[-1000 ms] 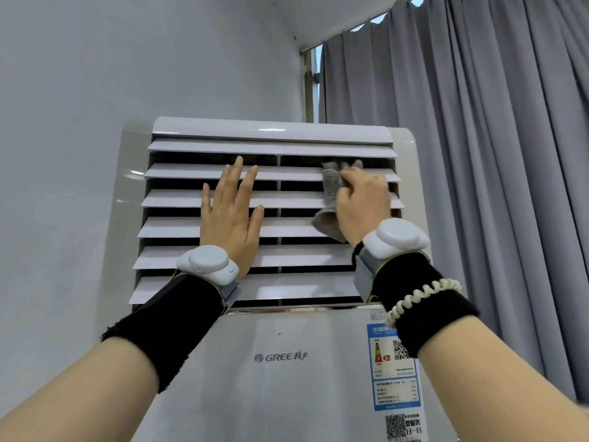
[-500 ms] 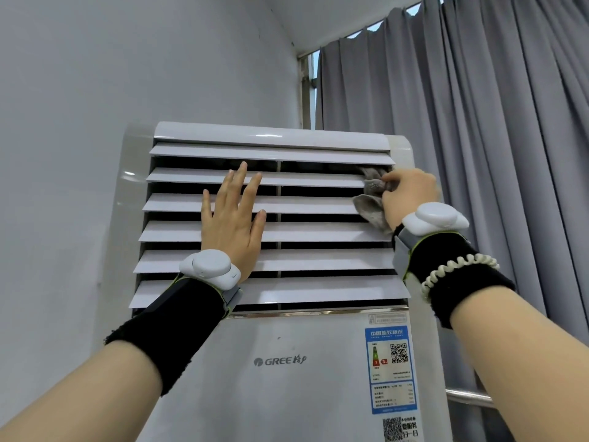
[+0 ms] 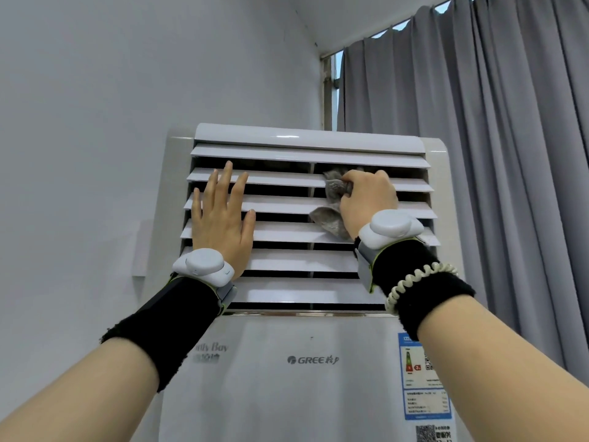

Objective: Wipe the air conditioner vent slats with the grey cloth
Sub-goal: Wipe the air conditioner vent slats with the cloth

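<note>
High at twelve o'clock of the head view, on the upper front of the air conditioner (image 3: pixel 287 393): vent slats (image 3: pixel 280 205), white, tilted open, dark gaps between. Toward one o'clock, right hand (image 3: pixel 369 199) clenched round the grey cloth (image 3: pixel 330 220), wadded against the second slat from the top, a loose tail hanging over the slats beneath. Toward ten o'clock, left hand (image 3: pixel 223 224) laid flat across several slats, fingers straight and spread, grasping nothing, apparently bracing. At three o'clock, grey curtain (image 3: pixel 510 154) just beside the cabinet. At five o'clock, energy label (image 3: pixel 424 378) on the lower panel.

Probably mid-wipe along an upper slat, lower rows likely not yet done.

Risks, as a judgement only:
- Could bend or unclip a thin slat under too much push from either hand, above all from the flat left palm bearing on several at once.
- Could snag the hanging tail in a gap, dragging the cloth out of the grip or into the dark opening.
- Could shove dust inward instead of lifting it, with the cloth bunched rather than spread.
- Could knock the right wrist tracker (image 3: pixel 392 228) or the coiled bracelet (image 3: pixel 417 282) against a slat edge on a sideways pass.
- Could skip the slat ends at three o'clock, close by the curtain.

Cannot tell whether the unit is running.
</note>
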The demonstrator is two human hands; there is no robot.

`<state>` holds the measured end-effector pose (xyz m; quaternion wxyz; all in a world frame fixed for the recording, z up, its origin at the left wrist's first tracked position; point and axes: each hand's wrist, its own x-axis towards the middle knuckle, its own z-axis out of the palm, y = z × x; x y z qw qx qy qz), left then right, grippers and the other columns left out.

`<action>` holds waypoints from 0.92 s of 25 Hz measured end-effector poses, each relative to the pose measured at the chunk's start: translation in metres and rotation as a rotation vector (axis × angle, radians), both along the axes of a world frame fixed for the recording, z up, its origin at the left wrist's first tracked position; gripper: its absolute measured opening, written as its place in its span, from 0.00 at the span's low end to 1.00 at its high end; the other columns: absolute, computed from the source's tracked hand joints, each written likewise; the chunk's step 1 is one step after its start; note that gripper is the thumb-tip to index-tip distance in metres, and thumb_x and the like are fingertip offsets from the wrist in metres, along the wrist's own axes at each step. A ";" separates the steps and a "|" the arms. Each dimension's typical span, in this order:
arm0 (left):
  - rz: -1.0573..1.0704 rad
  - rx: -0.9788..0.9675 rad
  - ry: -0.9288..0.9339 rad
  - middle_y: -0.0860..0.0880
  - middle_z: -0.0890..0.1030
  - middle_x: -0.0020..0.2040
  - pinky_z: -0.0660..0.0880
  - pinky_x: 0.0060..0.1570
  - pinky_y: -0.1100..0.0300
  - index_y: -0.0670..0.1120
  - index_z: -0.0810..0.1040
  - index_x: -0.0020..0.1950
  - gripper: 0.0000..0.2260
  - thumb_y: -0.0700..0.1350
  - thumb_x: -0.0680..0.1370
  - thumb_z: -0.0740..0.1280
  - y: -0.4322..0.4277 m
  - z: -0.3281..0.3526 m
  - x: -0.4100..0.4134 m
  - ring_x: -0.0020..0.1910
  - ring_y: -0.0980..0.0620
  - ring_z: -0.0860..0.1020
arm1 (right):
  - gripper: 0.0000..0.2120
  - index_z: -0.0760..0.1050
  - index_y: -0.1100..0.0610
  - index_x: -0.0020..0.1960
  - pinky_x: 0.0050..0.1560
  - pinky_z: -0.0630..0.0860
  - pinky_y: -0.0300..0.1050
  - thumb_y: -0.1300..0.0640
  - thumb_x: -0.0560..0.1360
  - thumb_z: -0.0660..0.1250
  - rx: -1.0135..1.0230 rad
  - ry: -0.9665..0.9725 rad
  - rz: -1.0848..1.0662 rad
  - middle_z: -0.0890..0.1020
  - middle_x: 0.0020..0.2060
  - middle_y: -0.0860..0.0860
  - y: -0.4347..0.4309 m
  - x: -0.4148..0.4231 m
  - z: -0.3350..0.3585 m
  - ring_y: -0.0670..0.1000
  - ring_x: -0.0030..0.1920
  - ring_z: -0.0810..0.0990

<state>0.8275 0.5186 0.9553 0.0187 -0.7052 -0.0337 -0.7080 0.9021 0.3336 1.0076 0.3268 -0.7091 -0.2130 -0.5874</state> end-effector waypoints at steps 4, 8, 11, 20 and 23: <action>0.017 -0.065 -0.007 0.47 0.55 0.77 0.50 0.74 0.43 0.48 0.57 0.74 0.25 0.42 0.78 0.60 0.032 -0.003 -0.016 0.76 0.45 0.51 | 0.14 0.78 0.53 0.55 0.45 0.73 0.47 0.64 0.73 0.62 -0.071 -0.033 0.103 0.74 0.37 0.54 0.047 -0.025 0.003 0.59 0.55 0.75; -0.028 -0.113 -0.021 0.46 0.54 0.77 0.53 0.73 0.43 0.48 0.56 0.74 0.23 0.43 0.79 0.58 0.062 -0.010 -0.031 0.76 0.44 0.51 | 0.13 0.78 0.57 0.56 0.44 0.72 0.46 0.65 0.74 0.61 -0.146 -0.061 0.106 0.81 0.46 0.57 0.087 -0.044 0.003 0.58 0.57 0.73; -0.055 -0.142 -0.028 0.47 0.53 0.78 0.54 0.73 0.45 0.48 0.55 0.74 0.22 0.44 0.81 0.55 0.084 -0.016 -0.036 0.76 0.45 0.52 | 0.13 0.77 0.57 0.57 0.47 0.74 0.47 0.65 0.74 0.61 -0.184 -0.067 0.108 0.81 0.49 0.56 0.112 -0.058 0.003 0.57 0.59 0.71; -0.291 -0.124 -0.011 0.48 0.52 0.78 0.64 0.69 0.48 0.47 0.52 0.75 0.23 0.46 0.81 0.51 0.111 -0.016 -0.031 0.74 0.49 0.59 | 0.14 0.77 0.54 0.57 0.48 0.73 0.45 0.62 0.74 0.62 -0.298 -0.041 0.070 0.79 0.55 0.57 0.164 -0.091 0.019 0.56 0.60 0.74; -0.290 -0.073 -0.002 0.47 0.53 0.77 0.69 0.64 0.48 0.46 0.53 0.75 0.22 0.43 0.81 0.53 0.113 -0.015 -0.032 0.73 0.47 0.61 | 0.15 0.78 0.53 0.57 0.49 0.72 0.47 0.63 0.74 0.61 -0.296 -0.116 0.058 0.81 0.52 0.55 0.167 -0.093 0.018 0.56 0.60 0.73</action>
